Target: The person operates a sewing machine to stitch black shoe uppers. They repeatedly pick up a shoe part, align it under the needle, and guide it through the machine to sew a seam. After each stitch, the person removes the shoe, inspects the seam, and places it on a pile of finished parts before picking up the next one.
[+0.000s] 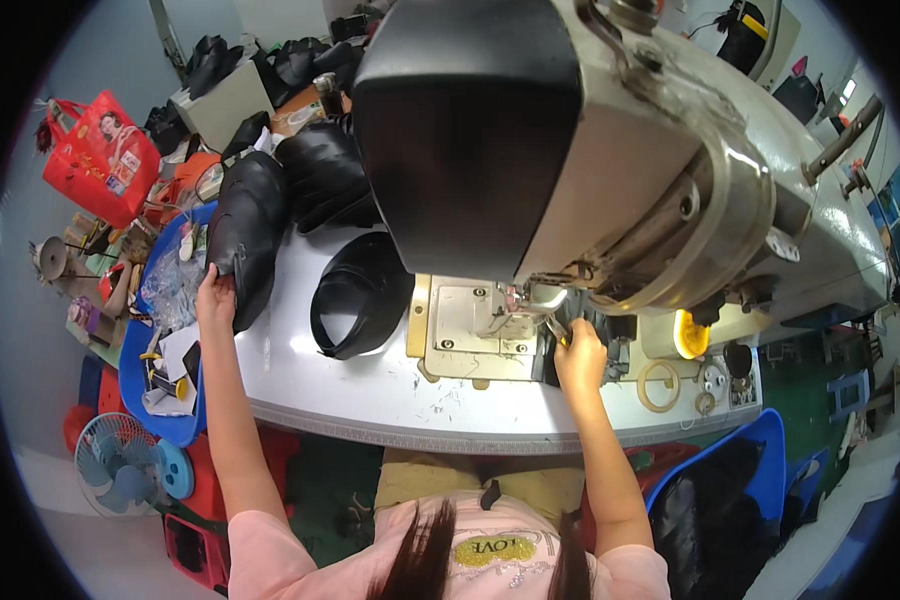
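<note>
At the left of the white table, my left hand (217,298) is closed on the near edge of a long black leather piece (242,230). My right hand (581,358) is closed beside the needle area of a big sewing machine (670,110). From its fingers pokes a small metal-tipped tool (560,334) with a yellow part; its exact kind is hard to make out. Dark material (618,335) lies under and beside that hand, partly hidden by the machine head. Between my hands a curved black leather piece (362,295) rests next to the metal stitch plate (470,345).
More black leather pieces (325,175) are heaped behind. Blue bins (185,425) with plastic bags and scraps stand at the left, near a fan (120,465) and a red bag (102,160). Right of the machine bed lie a ring (658,387) and bobbins (712,380). A blue bin (765,450) holds black pieces.
</note>
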`<action>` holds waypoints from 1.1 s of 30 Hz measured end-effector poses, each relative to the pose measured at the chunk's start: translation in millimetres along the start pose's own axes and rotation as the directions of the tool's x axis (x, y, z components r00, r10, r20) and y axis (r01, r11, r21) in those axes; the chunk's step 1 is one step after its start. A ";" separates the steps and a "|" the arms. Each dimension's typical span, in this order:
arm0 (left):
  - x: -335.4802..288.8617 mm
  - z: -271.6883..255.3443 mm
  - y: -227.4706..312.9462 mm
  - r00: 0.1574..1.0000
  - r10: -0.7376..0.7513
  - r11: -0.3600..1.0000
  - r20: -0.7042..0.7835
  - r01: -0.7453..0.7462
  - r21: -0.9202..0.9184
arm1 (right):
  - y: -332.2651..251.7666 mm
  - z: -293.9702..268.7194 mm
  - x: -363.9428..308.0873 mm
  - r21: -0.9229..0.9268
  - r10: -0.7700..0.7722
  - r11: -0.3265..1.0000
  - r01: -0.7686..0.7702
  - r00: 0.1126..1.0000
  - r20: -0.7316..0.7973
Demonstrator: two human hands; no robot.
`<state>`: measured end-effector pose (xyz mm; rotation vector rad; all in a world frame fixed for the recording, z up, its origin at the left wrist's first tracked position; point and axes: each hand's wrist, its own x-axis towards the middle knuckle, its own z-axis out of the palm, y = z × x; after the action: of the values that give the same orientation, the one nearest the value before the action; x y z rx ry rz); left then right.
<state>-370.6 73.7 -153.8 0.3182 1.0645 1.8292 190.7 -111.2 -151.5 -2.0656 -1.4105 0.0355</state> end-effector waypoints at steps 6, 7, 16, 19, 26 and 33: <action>33.2 -1.1 7.1 0.998 -0.059 0.996 0.028 0.057 0.065 | -0.1 -27.2 6.9 0.171 0.038 0.985 -0.037 0.999 0.000; 38.6 -2.3 10.9 0.997 -0.080 0.994 0.013 0.078 0.082 | 7.3 -29.6 6.2 0.160 0.033 0.987 -0.035 0.999 0.016; -131.7 -0.3 46.5 0.971 0.035 0.990 0.236 -0.001 -0.143 | 43.7 -57.1 -29.1 0.860 0.168 0.435 -0.266 0.962 0.213; -232.7 39.9 33.4 0.989 0.118 0.961 0.086 -0.092 -0.260 | 11.3 -79.4 -31.8 0.841 0.196 0.461 -0.282 0.957 0.214; -329.8 62.4 -57.2 0.957 0.089 0.964 0.277 -0.153 0.216 | -51.3 -110.0 -54.5 0.802 -0.109 0.582 -0.134 0.965 0.240; -392.1 96.2 -127.0 0.776 -0.309 0.944 0.550 0.180 0.276 | -79.7 -87.2 -83.3 0.760 -0.345 0.616 -0.206 0.797 0.496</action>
<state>-36.4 -182.2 -108.9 0.7815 0.8026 1.2487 120.1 -205.3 -67.5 -1.2334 -1.4321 1.1916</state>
